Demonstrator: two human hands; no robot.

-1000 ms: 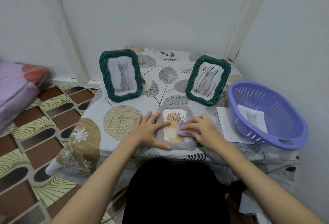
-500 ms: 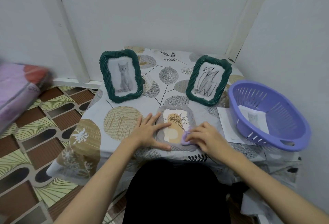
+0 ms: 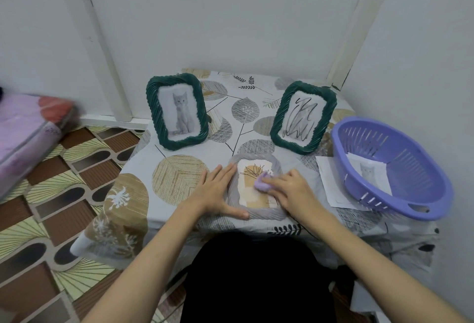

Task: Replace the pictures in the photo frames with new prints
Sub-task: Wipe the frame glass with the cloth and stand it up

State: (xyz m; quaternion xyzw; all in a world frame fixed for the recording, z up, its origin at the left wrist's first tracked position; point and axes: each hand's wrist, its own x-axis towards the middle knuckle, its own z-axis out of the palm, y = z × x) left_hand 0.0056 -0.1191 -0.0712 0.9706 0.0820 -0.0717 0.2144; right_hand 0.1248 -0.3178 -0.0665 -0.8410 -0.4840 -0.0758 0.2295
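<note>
A grey woven photo frame lies flat near the table's front edge, showing a beige plant print. My left hand rests flat on its left side, thumb along the bottom rim. My right hand holds a small lilac cloth against the frame's glass. Two green frames stand upright behind: one with a grey kitten picture at the left, one with a black scribble drawing at the right.
A purple plastic basket at the table's right holds a kitten print. A white sheet lies partly under the basket. The table has a leaf-patterned cover. White walls close behind and right; patterned floor and a pink bundle lie left.
My right hand has slid the lilac cloth from the frame's lower right rim up onto the middle of the glass. The left hand has stayed on the frame.
</note>
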